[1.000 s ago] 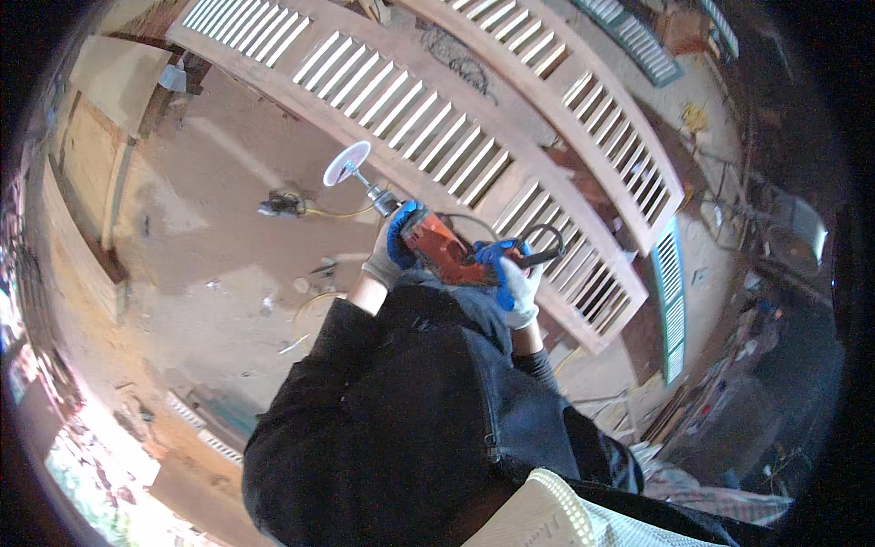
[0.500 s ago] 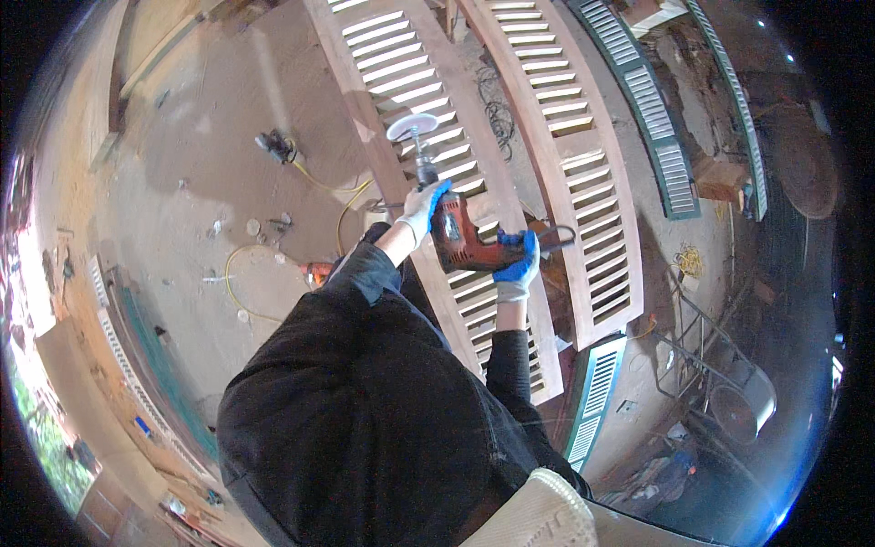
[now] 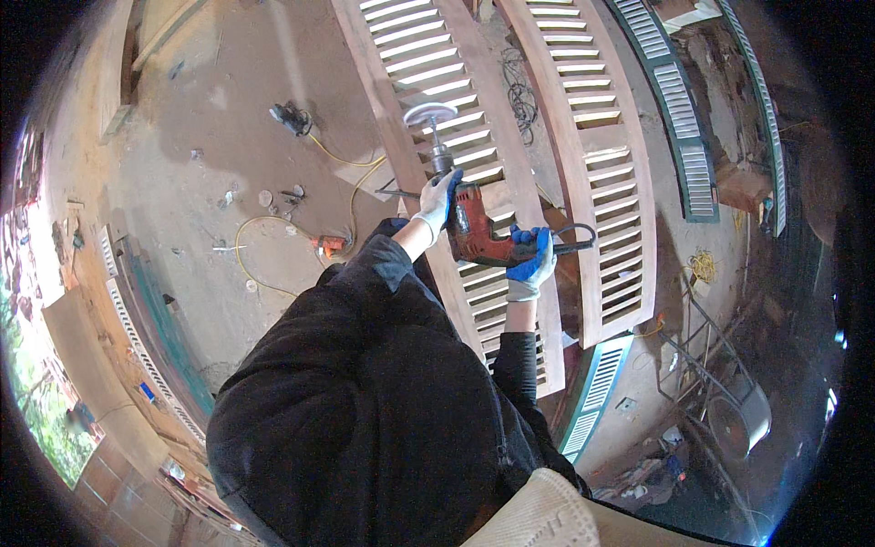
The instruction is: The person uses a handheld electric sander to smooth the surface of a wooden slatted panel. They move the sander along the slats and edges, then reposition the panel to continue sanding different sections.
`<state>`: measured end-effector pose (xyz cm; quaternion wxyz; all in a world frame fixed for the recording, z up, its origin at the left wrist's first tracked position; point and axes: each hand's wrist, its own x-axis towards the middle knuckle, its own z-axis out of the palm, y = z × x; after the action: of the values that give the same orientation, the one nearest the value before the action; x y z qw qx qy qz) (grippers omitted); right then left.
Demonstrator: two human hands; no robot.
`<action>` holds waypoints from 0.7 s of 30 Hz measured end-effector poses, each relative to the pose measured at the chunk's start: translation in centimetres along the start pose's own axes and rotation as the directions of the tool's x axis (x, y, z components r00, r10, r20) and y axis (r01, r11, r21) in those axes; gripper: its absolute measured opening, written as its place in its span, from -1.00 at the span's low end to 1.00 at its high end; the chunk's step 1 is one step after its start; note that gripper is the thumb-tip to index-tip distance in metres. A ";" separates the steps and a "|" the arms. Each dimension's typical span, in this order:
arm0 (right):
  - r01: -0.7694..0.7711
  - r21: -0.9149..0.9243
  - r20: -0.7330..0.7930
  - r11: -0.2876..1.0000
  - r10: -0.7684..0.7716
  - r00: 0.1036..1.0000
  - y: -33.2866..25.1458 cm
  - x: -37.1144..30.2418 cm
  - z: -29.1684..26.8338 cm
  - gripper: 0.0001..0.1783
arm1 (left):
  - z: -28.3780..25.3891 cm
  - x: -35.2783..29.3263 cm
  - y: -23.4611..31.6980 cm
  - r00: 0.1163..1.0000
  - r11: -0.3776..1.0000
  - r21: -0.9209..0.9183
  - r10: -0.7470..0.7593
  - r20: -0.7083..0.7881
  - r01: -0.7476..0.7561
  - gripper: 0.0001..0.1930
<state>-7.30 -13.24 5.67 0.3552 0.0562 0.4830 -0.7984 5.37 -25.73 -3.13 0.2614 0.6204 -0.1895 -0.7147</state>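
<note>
A red power drill (image 3: 475,228) with a round sanding disc (image 3: 430,114) on its chuck is held in both my gloved hands. My left hand (image 3: 437,201) wraps round the front of the drill, just behind the chuck. Round the rear handle closes my right hand (image 3: 534,257), beside the black power cord. Under the drill lies a bare wooden louvred shutter (image 3: 506,196); the disc is over its slats near the left stile, and whether it touches the wood I cannot tell. Both gloves are white with blue palms.
A second wooden louvred shutter (image 3: 591,137) lies to the right, with a green-framed shutter (image 3: 684,137) beyond it. On the floor at left are a dark power tool (image 3: 292,118), a yellow cord (image 3: 351,210) and an orange tool (image 3: 330,244). A wheelbarrow (image 3: 740,415) stands at lower right.
The view has shifted a little, so the shutters and floor things appear further right. My hands still hold the drill, and its disc looks flatter to the view.
</note>
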 end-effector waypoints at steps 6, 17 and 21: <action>-0.037 -0.044 0.031 0.998 0.038 0.999 -1.1 1.4 0.4 -0.82 | 0.9 -0.8 1.0 1.000 0.989 -0.148 0.010 -0.002 -0.010 -0.72; 0.019 -0.063 -0.052 0.998 -0.022 0.998 0.9 -0.5 0.4 -0.83 | -0.2 0.7 0.9 0.994 0.994 -0.028 -0.103 -0.027 0.102 -0.71; 0.042 -0.103 -0.104 0.994 -0.053 0.993 1.4 -1.9 1.7 -0.83 | -1.4 0.9 1.5 0.991 0.992 0.011 -0.127 -0.031 0.127 -0.64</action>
<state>-4.60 -14.10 6.36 0.3123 0.0693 0.5421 -0.7771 6.89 -27.33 -3.15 0.2143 0.6437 -0.1502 -0.7191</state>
